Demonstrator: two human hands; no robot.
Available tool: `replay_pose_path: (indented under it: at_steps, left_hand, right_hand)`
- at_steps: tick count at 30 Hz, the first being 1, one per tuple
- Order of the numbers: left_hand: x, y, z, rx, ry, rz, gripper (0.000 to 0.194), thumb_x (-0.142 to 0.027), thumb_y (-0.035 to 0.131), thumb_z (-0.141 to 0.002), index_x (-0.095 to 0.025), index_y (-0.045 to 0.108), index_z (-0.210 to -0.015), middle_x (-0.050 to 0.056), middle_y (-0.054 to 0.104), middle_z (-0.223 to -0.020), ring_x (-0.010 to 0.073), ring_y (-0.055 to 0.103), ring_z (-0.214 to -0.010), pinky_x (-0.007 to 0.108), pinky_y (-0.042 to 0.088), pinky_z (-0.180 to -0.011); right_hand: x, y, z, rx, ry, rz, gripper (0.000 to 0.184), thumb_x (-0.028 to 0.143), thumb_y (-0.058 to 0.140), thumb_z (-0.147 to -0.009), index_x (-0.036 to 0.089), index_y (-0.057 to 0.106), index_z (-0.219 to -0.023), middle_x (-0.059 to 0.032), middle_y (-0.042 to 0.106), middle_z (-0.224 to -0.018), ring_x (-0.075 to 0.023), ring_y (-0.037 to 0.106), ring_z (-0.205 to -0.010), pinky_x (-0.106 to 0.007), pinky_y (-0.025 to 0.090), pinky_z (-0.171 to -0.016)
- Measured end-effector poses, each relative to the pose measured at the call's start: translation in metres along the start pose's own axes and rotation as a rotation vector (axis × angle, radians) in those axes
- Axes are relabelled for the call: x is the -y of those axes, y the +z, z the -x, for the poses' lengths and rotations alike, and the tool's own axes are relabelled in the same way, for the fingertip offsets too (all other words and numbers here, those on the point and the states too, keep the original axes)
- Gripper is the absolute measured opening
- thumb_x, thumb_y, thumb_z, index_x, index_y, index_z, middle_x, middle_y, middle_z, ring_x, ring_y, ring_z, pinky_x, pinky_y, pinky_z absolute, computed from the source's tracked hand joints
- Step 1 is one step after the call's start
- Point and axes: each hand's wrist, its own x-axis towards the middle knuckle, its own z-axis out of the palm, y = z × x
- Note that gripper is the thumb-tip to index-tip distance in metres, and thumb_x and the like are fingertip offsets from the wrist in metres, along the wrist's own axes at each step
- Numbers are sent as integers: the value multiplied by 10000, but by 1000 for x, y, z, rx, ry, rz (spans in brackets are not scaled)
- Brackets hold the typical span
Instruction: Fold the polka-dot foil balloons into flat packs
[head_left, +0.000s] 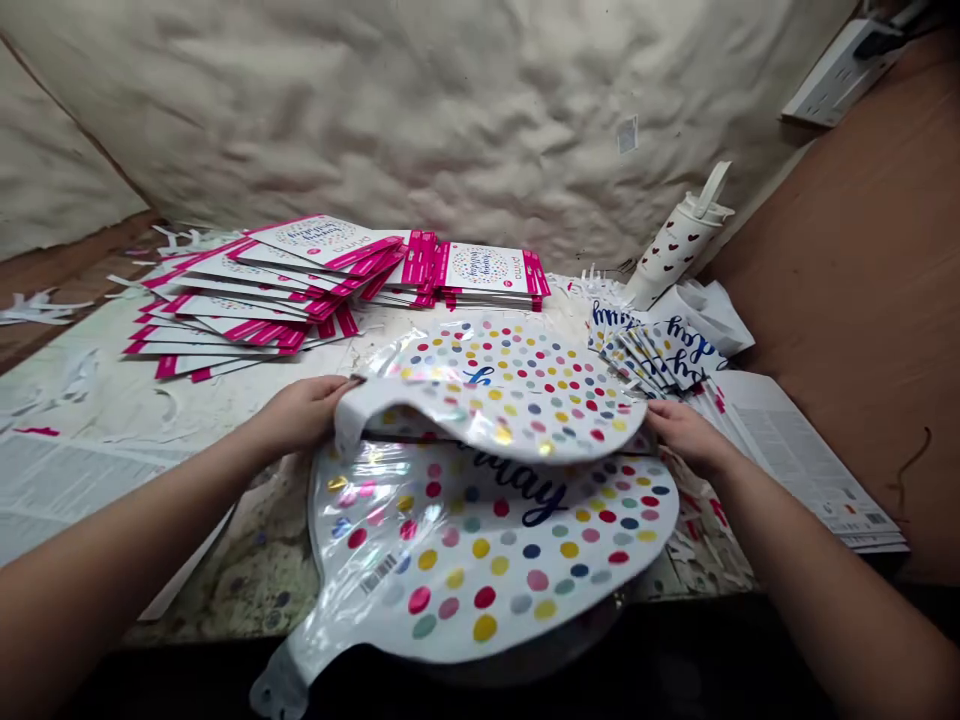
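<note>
A flat white foil balloon (487, 560) with coloured dots and blue script lies across the table's front edge, its neck hanging over at the lower left. My left hand (307, 412) pinches the left edge of its folded-over upper part. On the opposite side, my right hand (686, 435) grips the right edge of the same fold, the fingers partly hidden behind it. Between the hands the fold bows forward over the lower half and covers part of the lettering. More dotted foil shows behind the fold; I cannot tell whether it is a separate balloon.
Fanned white-and-pink printed packets (262, 290) are piled at the back left, beside a neater stack (491, 270). Folded dotted foil pieces (660, 350) lie near a white heart-patterned bottle (679, 250) at the right. Printed sheets (810, 450) and paper scraps surround the work area.
</note>
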Motion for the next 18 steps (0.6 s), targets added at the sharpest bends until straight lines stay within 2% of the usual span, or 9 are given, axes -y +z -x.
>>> replay_pose_path:
  at_steps: [2, 4, 6, 7, 10, 13, 15, 16, 18]
  left_hand:
    - [-10, 1, -12, 39, -50, -256, 497, -505, 314, -875, -131, 625, -770, -7, 601, -592, 189, 594, -609, 291, 473, -599]
    - [-19, 6, -12, -79, -38, -467, 473, -481, 286, -895, -127, 598, -927, 49, 626, -719, 233, 608, -722, 367, 471, -692]
    - [-27, 17, 0, -173, 97, -509, 459, -451, 312, -899, -106, 535, -1105, 136, 628, -962, 279, 582, -939, 432, 430, -842]
    - [-31, 24, 9, -169, 211, -499, 471, -445, 330, -898, -102, 505, -1169, 165, 592, -1092, 291, 533, -1056, 447, 386, -919]
    - [-40, 52, 41, 14, 515, -486, 582, -517, 397, -862, -122, 449, -1286, 169, 433, -1350, 323, 341, -1274, 478, 283, -1031]
    - [-42, 72, 61, 171, 531, -500, 672, -557, 410, -845, -124, 373, -1357, 160, 367, -1408, 335, 298, -1305, 490, 296, -1029]
    - [-40, 76, 64, 168, 520, -492, 679, -567, 398, -847, -107, 394, -1346, 171, 392, -1388, 331, 318, -1296, 481, 292, -1036]
    - [-38, 75, 64, 144, 513, -491, 718, -601, 410, -825, -96, 412, -1335, 184, 382, -1391, 343, 300, -1303, 489, 271, -1046]
    - [-36, 71, 60, 105, 481, -496, 843, -691, 447, -747, -75, 430, -1322, 215, 338, -1408, 387, 244, -1315, 518, 239, -1050]
  right_hand:
    - [9, 4, -13, -12, 65, -18, 279, 445, 710, -629, 181, 661, -705, -22, 669, -634, -158, 591, -553, -262, 473, -511]
    - [14, 9, -22, -17, 89, 9, 281, 447, 702, -634, 178, 642, -686, -22, 657, -618, -150, 571, -518, -251, 453, -462]
    - [15, 13, -27, -37, 98, 42, 262, 426, 700, -636, 178, 625, -674, -12, 646, -609, -141, 557, -509, -242, 445, -450]
    - [16, 15, -29, -49, 98, 63, 252, 417, 694, -644, 178, 617, -668, -7, 641, -605, -136, 552, -510, -237, 443, -452]
    - [16, 17, -34, -87, 101, 149, 230, 395, 656, -680, 172, 599, -679, -6, 627, -605, -131, 546, -513, -232, 433, -457]
    - [19, 10, -34, -137, 102, 276, 233, 340, 676, -656, 167, 597, -792, -13, 616, -611, -153, 555, -509, -254, 422, -455]
    - [25, 9, -30, -179, 96, 362, 397, 265, 737, -580, 161, 594, -936, -56, 645, -723, -213, 606, -620, -307, 458, -527]
    - [28, 14, -26, -219, 74, 413, 499, 227, 751, -556, 164, 580, -1021, -95, 656, -842, -258, 624, -741, -350, 478, -607]
    - [35, 41, -15, -319, -64, 586, 611, 207, 719, -610, 182, 520, -1186, -156, 585, -1136, -332, 548, -1040, -440, 446, -823]
